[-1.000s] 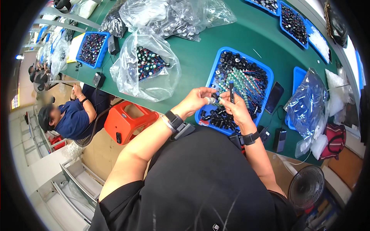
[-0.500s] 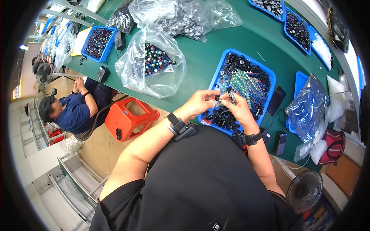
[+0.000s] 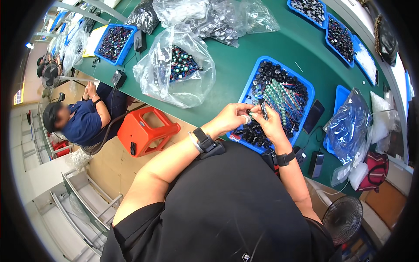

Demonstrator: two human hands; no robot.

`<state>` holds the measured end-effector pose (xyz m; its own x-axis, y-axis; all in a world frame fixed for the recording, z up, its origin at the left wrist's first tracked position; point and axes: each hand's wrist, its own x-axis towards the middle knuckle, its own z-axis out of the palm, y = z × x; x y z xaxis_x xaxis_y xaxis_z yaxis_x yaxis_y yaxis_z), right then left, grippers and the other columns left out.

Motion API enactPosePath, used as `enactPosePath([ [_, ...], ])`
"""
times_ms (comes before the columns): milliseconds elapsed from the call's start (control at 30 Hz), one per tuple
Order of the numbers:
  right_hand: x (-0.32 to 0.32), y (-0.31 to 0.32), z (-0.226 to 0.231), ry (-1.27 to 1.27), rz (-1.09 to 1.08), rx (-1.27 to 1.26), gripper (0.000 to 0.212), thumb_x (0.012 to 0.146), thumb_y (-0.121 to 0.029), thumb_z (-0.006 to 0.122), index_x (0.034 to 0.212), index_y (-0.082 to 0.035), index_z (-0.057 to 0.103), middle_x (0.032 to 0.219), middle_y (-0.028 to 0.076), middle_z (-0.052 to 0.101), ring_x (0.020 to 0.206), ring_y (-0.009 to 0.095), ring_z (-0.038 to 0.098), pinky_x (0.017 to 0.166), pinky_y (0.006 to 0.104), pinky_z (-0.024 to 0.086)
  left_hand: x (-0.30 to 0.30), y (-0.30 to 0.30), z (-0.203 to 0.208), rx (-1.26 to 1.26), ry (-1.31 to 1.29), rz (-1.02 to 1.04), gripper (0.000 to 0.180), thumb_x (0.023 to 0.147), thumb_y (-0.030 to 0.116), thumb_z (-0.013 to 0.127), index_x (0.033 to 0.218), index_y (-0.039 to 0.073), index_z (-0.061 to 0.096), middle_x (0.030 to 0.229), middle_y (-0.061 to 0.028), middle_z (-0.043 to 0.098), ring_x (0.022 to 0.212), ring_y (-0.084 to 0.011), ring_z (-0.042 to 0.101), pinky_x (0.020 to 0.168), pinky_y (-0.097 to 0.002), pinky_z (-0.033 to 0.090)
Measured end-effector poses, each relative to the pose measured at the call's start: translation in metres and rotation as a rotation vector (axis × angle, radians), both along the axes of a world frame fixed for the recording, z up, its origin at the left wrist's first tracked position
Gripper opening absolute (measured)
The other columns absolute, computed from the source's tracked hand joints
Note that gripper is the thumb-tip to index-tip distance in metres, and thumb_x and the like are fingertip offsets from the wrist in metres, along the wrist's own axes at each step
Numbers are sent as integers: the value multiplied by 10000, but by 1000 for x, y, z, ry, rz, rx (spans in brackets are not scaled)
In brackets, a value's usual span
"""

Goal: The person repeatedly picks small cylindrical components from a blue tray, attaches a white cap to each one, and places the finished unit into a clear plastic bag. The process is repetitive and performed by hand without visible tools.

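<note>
Above the near edge of a blue tray (image 3: pixel 311 94), my two hands meet with their fingertips close together. My left hand (image 3: pixel 232 118) is closed in a pinch on a small round dark part (image 3: pixel 248 113), mostly covered by the fingers. A slim black marker pen (image 3: pixel 262 106) stands up from the grip of my right hand (image 3: pixel 271 125), whose fingertips also touch the part. The tray holds black round caps (image 3: pixel 255 136) and a layer of small green round pieces with red and blue wires (image 3: pixel 279 102).
Left of the tray lies a clear bag (image 3: pixel 198 83) of wired pieces. A phone (image 3: pixel 313 116) and a small dark box (image 3: pixel 316 163) rest on its right. Further trays (image 3: pixel 340 40) line the back. A red stool (image 3: pixel 146 131) and a seated person (image 3: pixel 85 120) are at left.
The whole view has shifted slightly. Both hands stay together over the tray with the pen and the small part; the fingers have moved only a little.
</note>
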<state>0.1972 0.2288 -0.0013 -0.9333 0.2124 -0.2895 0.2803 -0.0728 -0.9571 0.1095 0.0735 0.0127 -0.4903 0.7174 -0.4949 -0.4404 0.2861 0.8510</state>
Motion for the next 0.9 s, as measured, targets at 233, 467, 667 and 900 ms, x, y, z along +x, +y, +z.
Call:
enactPosePath([
  [233,1,-2,3,-52,-28,-85,60,828,14,606,880,-15,597,856,9,603,810,86,545,755,248,453,3,0,1,-20,13,40,485,792,-20,543,1271,-63,474,933,-45,579,830,-85,542,766,-225,450],
  [467,1,-7,-6,-22,-97,-5,135,817,12,626,949,-18,621,860,8,606,811,83,543,757,248,452,3,0,-5,-22,26,29,485,801,-13,545,1276,-69,464,948,-67,591,853,-97,551,778,-232,455],
  [667,1,-4,-11,-4,-113,-3,148,813,7,633,958,-19,630,867,5,614,817,89,549,748,248,459,4,4,-1,-55,80,42,470,804,1,561,1258,-82,473,957,-83,599,852,-112,560,768,-245,468],
  [900,0,-1,-17,-22,-104,123,159,798,-5,646,953,-29,619,835,23,626,774,91,565,703,255,466,3,4,-3,-81,172,17,472,802,22,579,1249,-86,477,935,-108,611,841,-131,578,764,-264,482],
])
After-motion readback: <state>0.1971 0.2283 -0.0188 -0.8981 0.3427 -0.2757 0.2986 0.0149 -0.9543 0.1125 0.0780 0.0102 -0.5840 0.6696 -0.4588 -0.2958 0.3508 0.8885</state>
